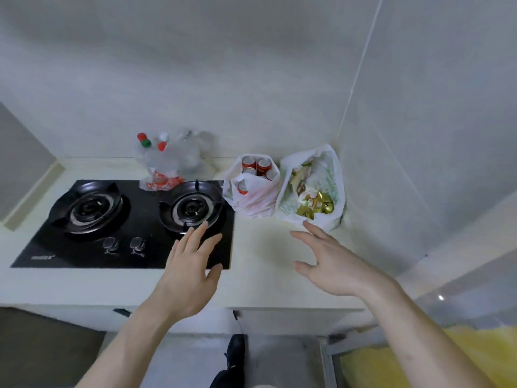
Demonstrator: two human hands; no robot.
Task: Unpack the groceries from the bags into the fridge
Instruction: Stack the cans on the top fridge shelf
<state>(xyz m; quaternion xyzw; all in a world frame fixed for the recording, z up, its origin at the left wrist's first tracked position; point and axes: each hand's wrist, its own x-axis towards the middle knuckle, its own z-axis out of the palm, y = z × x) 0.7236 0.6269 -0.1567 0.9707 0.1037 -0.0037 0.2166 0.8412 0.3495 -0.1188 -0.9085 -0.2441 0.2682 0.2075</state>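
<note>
Both hands out over the tabletop's front edge, empty. Left hand [193,264] fingers straight, over the stove's [84,247] right front corner. Right hand [327,261] spread wide, fingertips just short of the snack bag [330,175].

Back edge, left to right: clear bag of bottles [167,163] behind the burners; bag of red cans [253,200]; snack bag in the back right corner. Fridge not in view.

Risk: thin, slack bags. Lifted by one side, cans could spill or the plastic tear; the can bag touches the right burner [193,208].
</note>
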